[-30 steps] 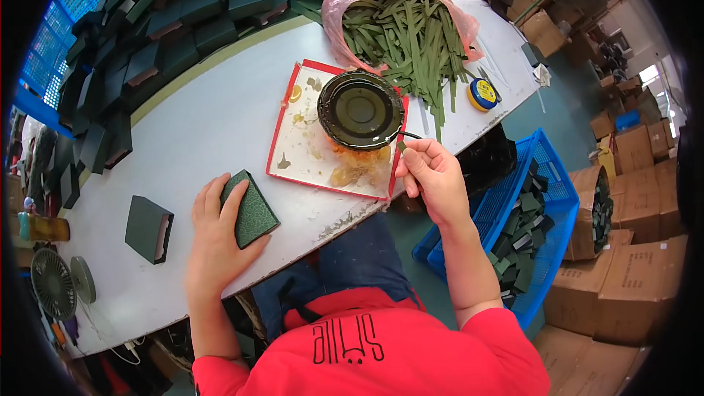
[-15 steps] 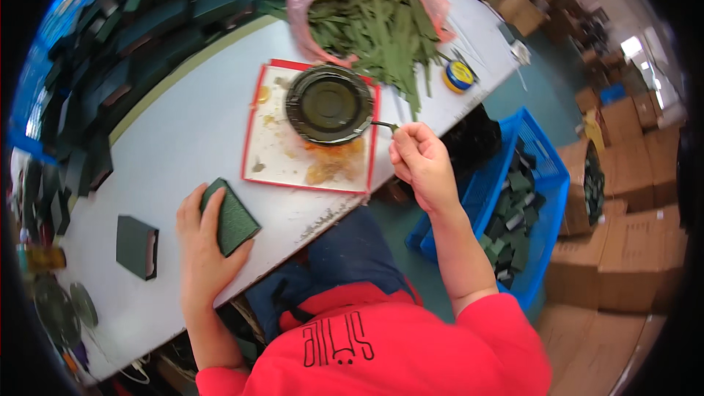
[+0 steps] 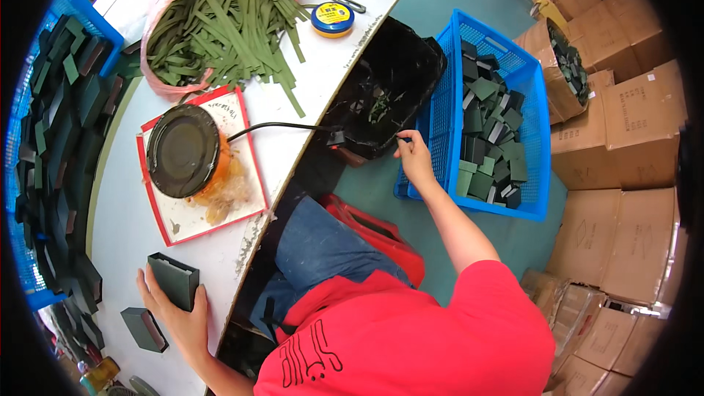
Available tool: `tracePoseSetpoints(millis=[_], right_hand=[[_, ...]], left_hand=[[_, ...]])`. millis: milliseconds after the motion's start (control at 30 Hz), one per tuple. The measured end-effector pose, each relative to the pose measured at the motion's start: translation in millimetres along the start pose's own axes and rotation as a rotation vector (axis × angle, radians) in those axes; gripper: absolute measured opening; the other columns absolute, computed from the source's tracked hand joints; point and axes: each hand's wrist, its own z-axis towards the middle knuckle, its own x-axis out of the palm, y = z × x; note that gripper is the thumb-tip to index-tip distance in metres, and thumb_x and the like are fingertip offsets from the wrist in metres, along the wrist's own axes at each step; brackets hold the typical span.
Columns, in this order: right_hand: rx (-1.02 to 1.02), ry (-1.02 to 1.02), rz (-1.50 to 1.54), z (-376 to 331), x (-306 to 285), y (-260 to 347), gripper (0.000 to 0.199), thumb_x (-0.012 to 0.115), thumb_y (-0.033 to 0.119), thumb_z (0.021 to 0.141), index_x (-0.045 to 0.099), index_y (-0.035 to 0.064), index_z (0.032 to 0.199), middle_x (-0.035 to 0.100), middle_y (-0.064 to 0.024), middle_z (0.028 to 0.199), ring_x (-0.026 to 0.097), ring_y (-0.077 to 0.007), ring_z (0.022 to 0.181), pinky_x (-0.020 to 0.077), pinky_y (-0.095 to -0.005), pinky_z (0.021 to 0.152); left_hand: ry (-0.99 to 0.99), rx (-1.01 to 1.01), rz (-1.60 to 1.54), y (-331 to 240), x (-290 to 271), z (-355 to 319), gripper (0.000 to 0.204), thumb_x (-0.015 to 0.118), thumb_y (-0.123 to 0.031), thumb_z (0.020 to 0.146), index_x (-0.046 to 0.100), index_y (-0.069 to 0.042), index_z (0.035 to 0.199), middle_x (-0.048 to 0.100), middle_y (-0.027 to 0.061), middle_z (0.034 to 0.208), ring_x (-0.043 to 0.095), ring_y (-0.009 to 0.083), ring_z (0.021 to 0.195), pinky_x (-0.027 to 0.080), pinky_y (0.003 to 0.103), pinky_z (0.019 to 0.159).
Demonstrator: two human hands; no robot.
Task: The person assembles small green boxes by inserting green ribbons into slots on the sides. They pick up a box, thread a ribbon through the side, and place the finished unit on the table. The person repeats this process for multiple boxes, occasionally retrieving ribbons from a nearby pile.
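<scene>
"Box [image 3: 174, 281] where from the left hand [image 3: 178, 324]?"

"Right in the grip, lol: between thumb and half-curled fingers, just past the palm. Long axis hard to call tbh. Other box [image 3: 142, 329] just left of the palm."

"And the right hand [image 3: 416, 162]?"

"Way farther off, near the black bag [image 3: 420, 66]. Thumb and fingertip close together, can't tell whether gripping anything."
</scene>
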Motion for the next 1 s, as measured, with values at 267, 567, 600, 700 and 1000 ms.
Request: tracePoseSetpoints(millis=[267,567,600,700,1000], right_hand=[[-0.469,-0.073,-0.334,55,50,-82,0.021,0.060,0.017,0.094,0.068,0.0003,0.104,0.070,-0.0199,0.096,0.069,-0.0364,0.088,0.0553,-0.0433,0.078],[-0.531,0.448,-0.866,60,52,-112,0.010,0.061,0.008,0.081,0.068,0.0044,0.087,0.071,-0.0137,0.091,0.072,-0.0300,0.085,0.0584,-0.0405,0.072],[-0.563,0.466,-0.847,58,43,-111,0.012,0.060,0.007,0.079,0.068,0.0045,0.087,0.072,-0.0135,0.091,0.072,-0.0299,0.085,0.0586,-0.0403,0.071],[-0.599,0.569,-0.852,48,22,-120,0.014,0.058,0.006,0.079,0.069,0.0049,0.087,0.071,-0.0131,0.090,0.072,-0.0299,0.084,0.0588,-0.0403,0.070],[-0.143,0.694,-0.533,132,-1,-115,0.017,0.066,0.023,0.084,0.075,0.0081,0.083,0.073,-0.0145,0.085,0.071,-0.0342,0.085,0.0560,-0.0417,0.078]], left_hand=[[-0.267,0.392,0.056,-25,0,-16,0.043,0.065,-0.007,0.089,0.054,-0.001,0.131,0.044,0.0194,0.145,0.041,0.0371,0.137,0.031,0.049,0.113],[-0.197,0.221,-0.082,-44,47,-32,0.048,0.064,-0.011,0.093,0.043,0.000,0.134,0.043,0.0188,0.138,0.042,0.0340,0.131,0.028,0.046,0.114],[-0.184,0.210,-0.053,-47,50,-34,0.047,0.064,-0.011,0.093,0.043,0.000,0.134,0.043,0.0187,0.137,0.042,0.0341,0.131,0.028,0.045,0.114],[-0.186,0.228,0.043,-51,59,-33,0.045,0.064,-0.010,0.091,0.045,-0.001,0.131,0.045,0.0187,0.136,0.041,0.0374,0.133,0.027,0.050,0.114],[-0.020,0.204,0.048,-82,79,-40,0.060,0.065,-0.006,0.088,0.040,0.004,0.142,0.040,0.0246,0.145,0.038,0.0439,0.136,0.029,0.053,0.114]])
